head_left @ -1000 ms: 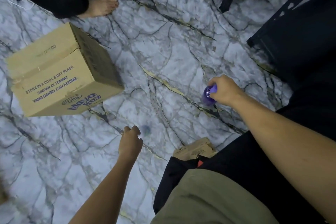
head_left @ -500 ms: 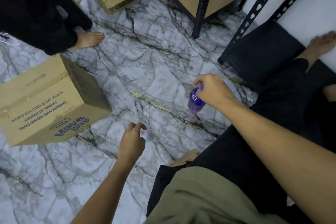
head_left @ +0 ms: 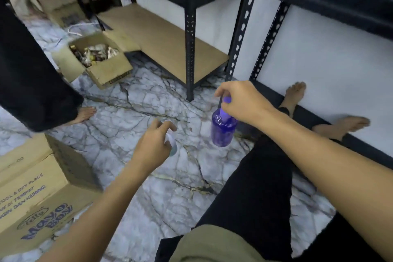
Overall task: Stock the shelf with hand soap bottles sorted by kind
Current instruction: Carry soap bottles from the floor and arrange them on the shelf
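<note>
My right hand [head_left: 240, 101] grips a purple soap bottle [head_left: 222, 132] by its pump top, so the bottle hangs above the marble floor. Lower and to the left, my left hand [head_left: 154, 147] holds a clear, pale bottle [head_left: 172, 145] that my fingers mostly hide. A black metal shelf unit [head_left: 190, 27] with tan boards stands ahead. Beside it on the right is a second unit [head_left: 242, 34] with white boards. My legs stretch toward its bottom board.
A closed cardboard box [head_left: 36, 193] with blue print sits at lower left. An open box [head_left: 100, 59] of packets lies near the tan shelf. Another person in black [head_left: 32, 83] stands at left, one bare foot [head_left: 84, 114] on the floor.
The view has tilted up from the floor to the shelves. Both hands have risen with their bottles, and the purple bottle now hangs upright from my right hand.
</note>
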Available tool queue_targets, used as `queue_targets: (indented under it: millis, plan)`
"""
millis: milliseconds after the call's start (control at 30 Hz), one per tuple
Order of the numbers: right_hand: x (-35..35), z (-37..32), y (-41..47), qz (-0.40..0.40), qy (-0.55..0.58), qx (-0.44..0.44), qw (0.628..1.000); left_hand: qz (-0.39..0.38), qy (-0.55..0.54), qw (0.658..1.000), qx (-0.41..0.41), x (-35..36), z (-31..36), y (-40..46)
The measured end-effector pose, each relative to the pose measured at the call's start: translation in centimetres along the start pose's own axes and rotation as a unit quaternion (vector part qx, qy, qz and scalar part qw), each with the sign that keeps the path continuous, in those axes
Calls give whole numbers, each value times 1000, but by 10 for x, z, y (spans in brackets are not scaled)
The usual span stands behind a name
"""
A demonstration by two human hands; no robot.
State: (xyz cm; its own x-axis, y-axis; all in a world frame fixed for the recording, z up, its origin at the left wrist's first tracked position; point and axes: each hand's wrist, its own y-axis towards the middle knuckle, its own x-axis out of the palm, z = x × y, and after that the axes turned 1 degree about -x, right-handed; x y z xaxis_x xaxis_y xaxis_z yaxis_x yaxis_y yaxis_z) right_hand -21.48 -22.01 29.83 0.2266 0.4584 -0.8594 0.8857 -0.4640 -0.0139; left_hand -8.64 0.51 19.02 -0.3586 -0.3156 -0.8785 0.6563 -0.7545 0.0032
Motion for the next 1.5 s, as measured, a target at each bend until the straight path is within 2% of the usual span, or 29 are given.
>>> queue_targets:
  millis: [200,333,667,900,1133,1500]
  plan:
    - [-94,-12,-18,73,-27,-10,997,1,43,994,105,-68,64,46]
    - [-154,-17,-35,119,-42,-3,992,29,47,983,176,-112,118,65]
    - [-289,-18,-87,199,-89,36,975,73,35,954,288,-189,262,98]
    - [-371,3,-128,265,-112,100,952,72,15,927,367,-208,369,113]
    - [-454,36,-183,343,-125,156,918,31,-50,909,413,-218,480,114]
    - [-521,133,-259,382,-167,278,866,-17,-66,871,486,-178,616,124]
